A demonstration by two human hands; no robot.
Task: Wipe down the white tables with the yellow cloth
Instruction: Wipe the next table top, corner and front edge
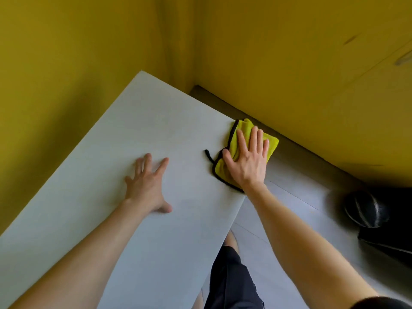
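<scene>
A white table [116, 134] fills the left and middle of the head view, its corner pointing toward the yellow walls. A folded yellow cloth [242, 132] with black trim and a black loop lies at the table's right edge, partly hanging over it. My right hand [247, 159] presses flat on the cloth, fingers together and extended. My left hand [147, 186] rests flat on the bare tabletop to the left of the cloth, fingers spread, holding nothing.
Yellow walls [289, 63] meet in a corner just beyond the table. A grey floor [289, 197] shows to the right of the table edge. A dark blurred object [367, 210] sits on the floor at the right. My dark shorts [231, 282] are below.
</scene>
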